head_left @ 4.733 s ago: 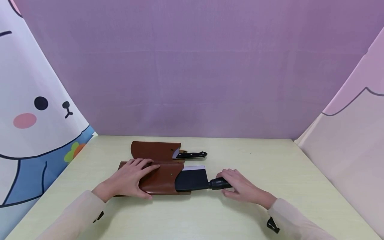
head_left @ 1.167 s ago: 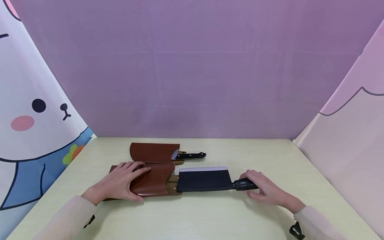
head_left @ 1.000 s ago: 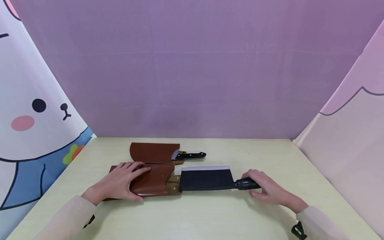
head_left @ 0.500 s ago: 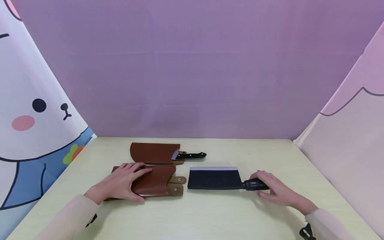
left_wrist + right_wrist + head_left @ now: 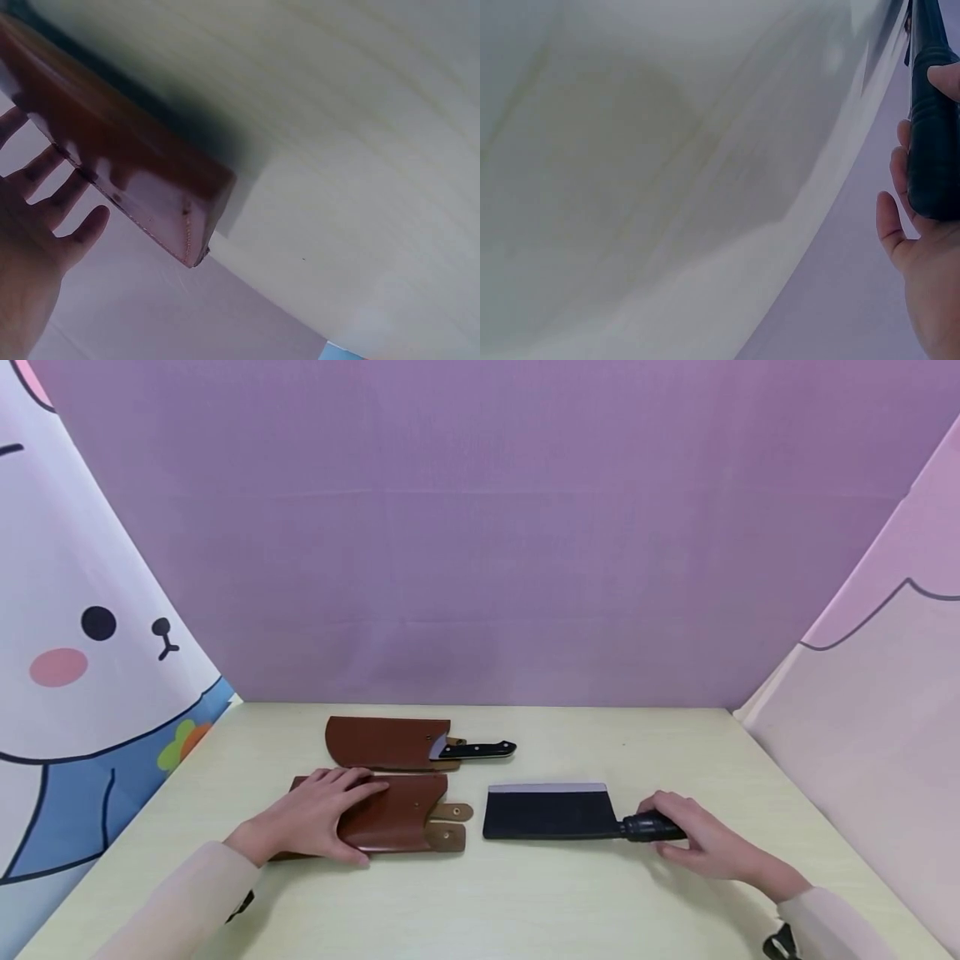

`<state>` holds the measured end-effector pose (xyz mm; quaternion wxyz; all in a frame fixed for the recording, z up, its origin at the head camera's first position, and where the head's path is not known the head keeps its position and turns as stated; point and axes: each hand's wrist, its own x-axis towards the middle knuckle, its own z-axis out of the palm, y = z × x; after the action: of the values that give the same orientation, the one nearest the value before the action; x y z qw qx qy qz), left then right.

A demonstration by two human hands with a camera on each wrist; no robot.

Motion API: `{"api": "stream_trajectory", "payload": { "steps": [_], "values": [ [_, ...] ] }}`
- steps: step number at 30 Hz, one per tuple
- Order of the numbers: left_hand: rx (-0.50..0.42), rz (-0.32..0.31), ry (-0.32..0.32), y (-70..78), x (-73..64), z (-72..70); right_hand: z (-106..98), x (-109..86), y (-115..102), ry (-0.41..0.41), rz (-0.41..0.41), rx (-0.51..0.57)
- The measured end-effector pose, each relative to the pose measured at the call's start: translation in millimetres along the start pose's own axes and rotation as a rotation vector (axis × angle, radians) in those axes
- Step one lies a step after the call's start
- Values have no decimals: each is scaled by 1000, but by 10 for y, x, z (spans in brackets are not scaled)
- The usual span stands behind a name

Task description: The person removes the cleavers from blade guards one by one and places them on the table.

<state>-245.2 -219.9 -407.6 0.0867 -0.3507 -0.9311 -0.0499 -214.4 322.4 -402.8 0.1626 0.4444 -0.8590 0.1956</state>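
My right hand (image 5: 705,837) grips the black handle of a cleaver (image 5: 551,812), whose dark, broad blade with a pale edge along its far side points left. In the right wrist view the black handle (image 5: 934,142) lies between thumb and fingers. Spread across a brown leather knife sheath (image 5: 397,814), my left hand (image 5: 315,814) presses it on the table, fingers extended and thumb at the near edge. Two snap straps stick out at the sheath's mouth, apart from the blade's tip. The left wrist view shows the sheath's closed end (image 5: 150,187) beside the fingers.
Behind the sheath lies a second brown sheath (image 5: 386,743) with a knife in it, its black riveted handle (image 5: 480,749) pointing right. The pale table (image 5: 525,902) ends at a purple backdrop (image 5: 480,527), with printed side panels left and right.
The cleaver, earlier partly inside the near sheath, has been drawn out to the right by my right hand. The left hand stays on the sheath, which has shifted slightly right since half a second ago.
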Motion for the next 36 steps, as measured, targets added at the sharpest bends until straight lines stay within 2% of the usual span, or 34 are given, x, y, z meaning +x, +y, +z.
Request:
{"api": "stream_trajectory", "payload": {
  "steps": [10, 19, 27, 36],
  "values": [
    [-3, 19, 1, 20, 41, 32, -12, -57, -12, 30, -3, 0],
    [-37, -1, -55, 22, 49, 44, -6, -61, 23, 7, -7, 16],
    [-34, 17, -52, -4, 53, 77, -5, -46, 85, -30, 39, 0],
    [-64, -6, -109, -1, 60, 50, 13, -38, 172, -69, 90, 35]
  ]
}}
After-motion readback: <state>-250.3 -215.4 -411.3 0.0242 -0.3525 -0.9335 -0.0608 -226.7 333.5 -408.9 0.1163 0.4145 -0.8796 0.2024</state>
